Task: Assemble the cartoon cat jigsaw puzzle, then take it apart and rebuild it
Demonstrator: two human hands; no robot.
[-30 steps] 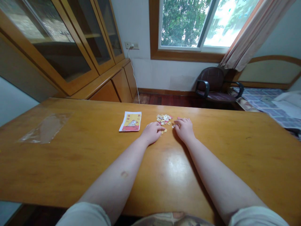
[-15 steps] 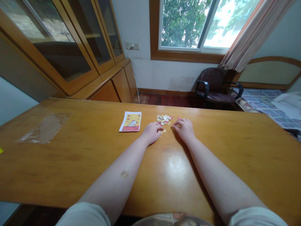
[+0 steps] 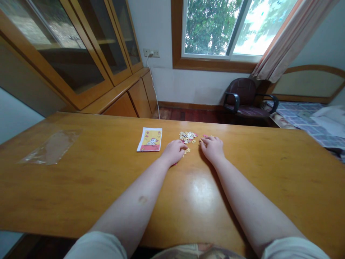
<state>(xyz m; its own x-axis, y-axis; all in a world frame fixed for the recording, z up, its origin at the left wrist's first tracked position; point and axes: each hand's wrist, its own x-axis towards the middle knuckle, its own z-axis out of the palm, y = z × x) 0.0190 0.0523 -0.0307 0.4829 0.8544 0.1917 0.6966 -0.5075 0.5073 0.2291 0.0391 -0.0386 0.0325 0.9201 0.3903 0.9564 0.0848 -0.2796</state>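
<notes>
A loose heap of small jigsaw puzzle pieces [image 3: 188, 137] lies on the wooden table, mostly pale with some pink. My left hand [image 3: 174, 151] rests just in front of it, fingers curled down; what they hold is hidden. Yellow puzzle pieces [image 3: 187, 151] show beside its fingertips, and a bit of pink peeks out under its near side. To the right of the heap, my right hand [image 3: 213, 148] is bent over puzzle pieces, thumb and fingers closed around a pale one at the tips. Left of my left hand lies a picture card [image 3: 150, 140] with a white animal on yellow and pink.
A clear plastic bag [image 3: 55, 146] lies flat at the left of the table [image 3: 107, 187]. Beyond the table's far edge are a glass-fronted cabinet [image 3: 118, 90], a dark swivel chair [image 3: 244, 95] and a bed [image 3: 302, 113].
My right hand has shifted slightly to the right, away from the heap, and its fingers have drawn in a little. My left hand has stayed in place.
</notes>
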